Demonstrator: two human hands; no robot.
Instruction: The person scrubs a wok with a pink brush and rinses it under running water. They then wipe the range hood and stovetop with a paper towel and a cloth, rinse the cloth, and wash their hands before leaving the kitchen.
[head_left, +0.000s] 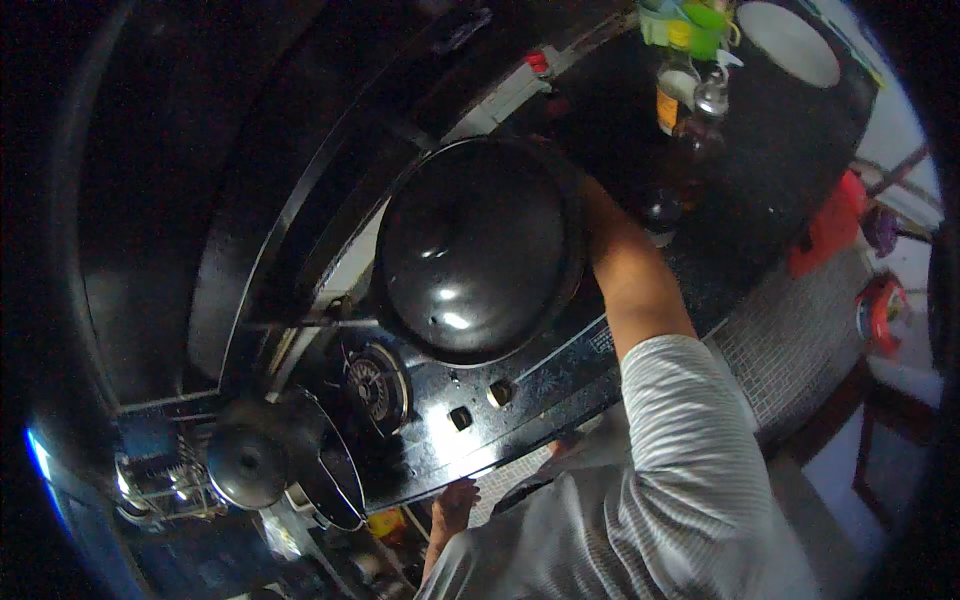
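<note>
A large dark wok (480, 247) fills the middle of the view, over the right part of the black gas hob (442, 442). My right forearm reaches up to the wok's right side. Shadow and the wok's rim hide that hand, so its grip does not show. Low in the view, my left hand (454, 504) is beside the counter's front edge, fingers loosely bent and nothing seen in them. Between wok and left hand are a bare gas burner (376, 388) and two control knobs (500, 393).
At left stand a round dark lid or pan (247, 465), a wire dish rack (176, 491) and a dark vessel with a thin rim (330, 465). Bottles (709, 97), a green basket (694, 30) and a white plate (787, 43) occupy the far right counter. A red object (829, 225) is beyond its edge.
</note>
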